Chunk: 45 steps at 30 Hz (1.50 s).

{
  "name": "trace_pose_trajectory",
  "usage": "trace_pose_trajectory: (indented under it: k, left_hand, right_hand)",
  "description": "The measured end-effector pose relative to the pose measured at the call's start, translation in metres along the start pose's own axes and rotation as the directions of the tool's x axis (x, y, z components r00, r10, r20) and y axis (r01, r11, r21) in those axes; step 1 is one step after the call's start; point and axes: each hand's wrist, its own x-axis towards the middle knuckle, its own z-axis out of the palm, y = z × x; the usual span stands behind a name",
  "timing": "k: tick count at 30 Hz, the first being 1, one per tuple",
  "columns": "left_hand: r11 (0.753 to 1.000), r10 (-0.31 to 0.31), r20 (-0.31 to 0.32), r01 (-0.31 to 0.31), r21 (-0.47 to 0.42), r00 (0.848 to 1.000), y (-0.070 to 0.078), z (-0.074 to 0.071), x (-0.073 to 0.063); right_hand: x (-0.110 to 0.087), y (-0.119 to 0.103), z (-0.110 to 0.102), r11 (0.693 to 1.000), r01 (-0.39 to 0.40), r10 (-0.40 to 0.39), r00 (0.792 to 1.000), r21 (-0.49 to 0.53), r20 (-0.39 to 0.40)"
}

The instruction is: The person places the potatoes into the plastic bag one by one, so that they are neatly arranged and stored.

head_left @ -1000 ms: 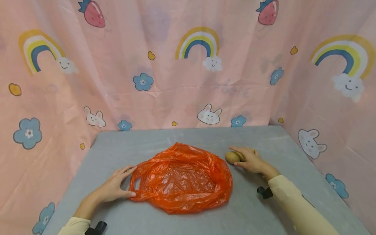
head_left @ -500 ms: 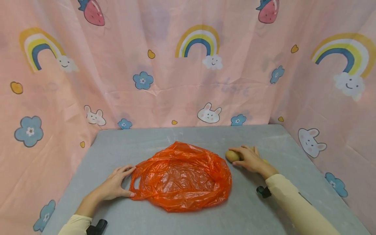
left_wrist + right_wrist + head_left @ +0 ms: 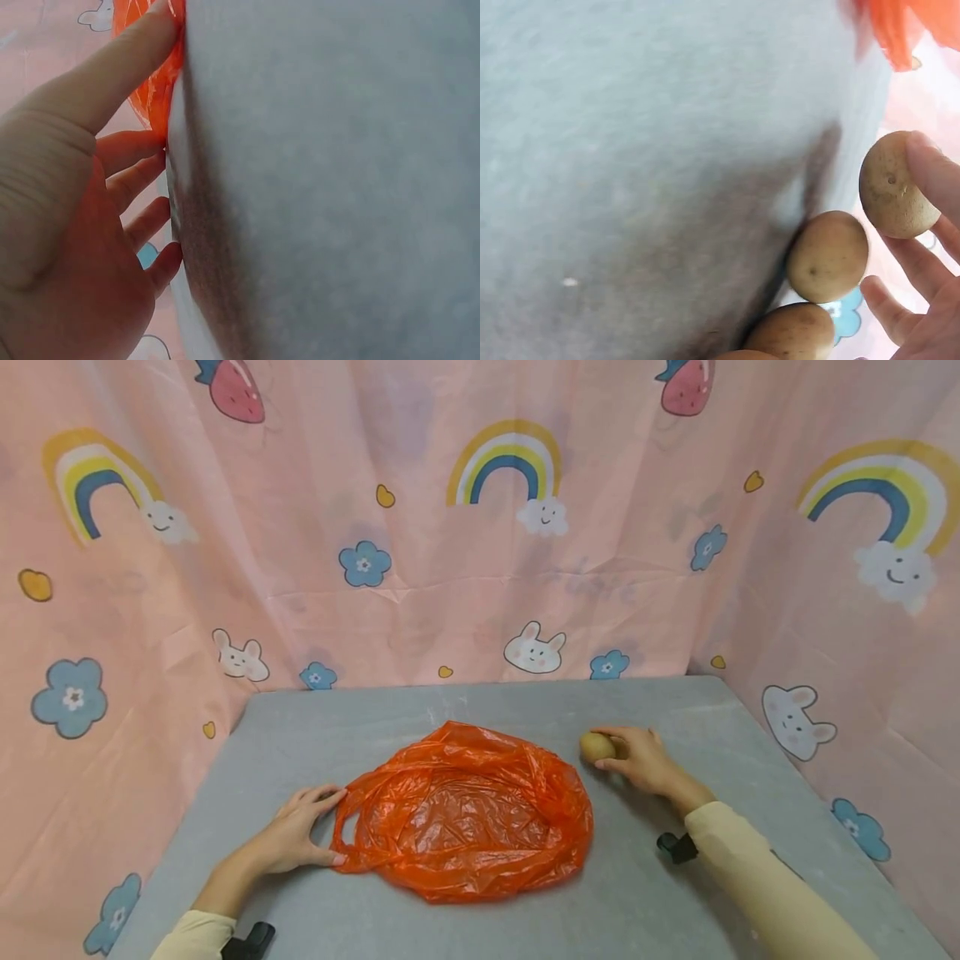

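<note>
An orange-red plastic bag [image 3: 480, 827] lies spread on the grey table, its mouth facing up. My left hand [image 3: 292, 835] rests at the bag's left end, its thumb and forefinger spread apart and touching the two handles. In the left wrist view the other fingertips of that hand [image 3: 112, 202] rest on the table. Right of the bag, my right hand [image 3: 637, 758] pinches a potato [image 3: 597, 747] between thumb and fingers. The right wrist view shows this held potato [image 3: 892, 184] off the table, apart from a second potato [image 3: 829, 256] lying close below.
More potatoes, among them one at the lower edge [image 3: 795, 331] of the right wrist view, lie on the table near my right hand, mostly hidden in the head view. A pink patterned curtain [image 3: 420, 627] hangs around the grey table [image 3: 360, 710].
My right hand has closed on the potato and moved it slightly up and away from the others. The left hand and the bag have stayed nearly still.
</note>
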Motion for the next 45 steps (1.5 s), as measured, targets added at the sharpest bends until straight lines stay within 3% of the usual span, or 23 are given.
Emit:
trace_pose_trajectory:
  k: [5,10,19,29,37,45]
  left_hand:
    - [1.0,0.002,0.001,-0.002,0.003,1.0,0.001,-0.001,0.0]
    - [1.0,0.007,0.01,-0.007,-0.003,1.0,0.0,-0.001,-0.003]
    - [1.0,0.007,0.02,-0.007,-0.007,1.0,0.003,0.001,-0.005]
    - [1.0,0.004,0.013,-0.004,-0.013,1.0,0.004,0.0,-0.005]
    - [1.0,0.008,0.013,-0.008,-0.002,1.0,0.005,-0.002,-0.004]
    - [1.0,0.008,0.011,-0.008,-0.007,1.0,0.005,-0.001,-0.004]
  right_hand:
    - [0.001,-0.009,-0.011,0.994,-0.043,0.043,0.999,0.104,0.003]
    - [0.004,-0.019,-0.019,0.981,-0.041,0.035,0.999,0.19,0.031]
    - [0.006,-0.044,-0.029,0.98,0.014,-0.014,1.0,0.199,0.0]
    - [0.016,-0.079,-0.03,0.982,0.063,-0.067,0.998,0.179,0.014]
    - [0.027,-0.107,-0.029,0.95,0.076,-0.105,0.991,0.303,0.081]
    - [0.038,-0.126,-0.012,0.923,0.092,-0.165,0.972,0.374,0.166]
